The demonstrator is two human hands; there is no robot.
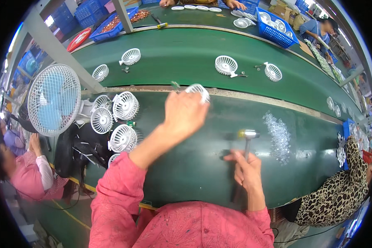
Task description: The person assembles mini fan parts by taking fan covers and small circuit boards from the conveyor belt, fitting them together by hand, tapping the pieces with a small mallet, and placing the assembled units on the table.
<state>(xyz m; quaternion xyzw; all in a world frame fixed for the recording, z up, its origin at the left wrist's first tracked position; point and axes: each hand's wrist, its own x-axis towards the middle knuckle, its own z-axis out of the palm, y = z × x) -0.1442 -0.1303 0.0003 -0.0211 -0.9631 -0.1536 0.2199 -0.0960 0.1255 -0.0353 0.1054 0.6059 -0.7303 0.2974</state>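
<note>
My left hand is raised over the far side of the green worktable, its fingers closed on a white slatted fan housing. Most of that housing hides behind the hand; motion blurs it, and a small part sticks out beside the fingers. Lower and to the right, my right hand grips the handle of a small hammer, its index finger and thumb partly stretched out. The hammer's head is yellow at one end and metal at the other. Several more white fan housings stand in a group left of my left forearm.
Small clear plastic pieces lie heaped on the right. A green conveyor belt runs beyond the table, bearing spaced fan housings. A caged desk fan stands left, near black bags. Co-workers sit on both sides and across.
</note>
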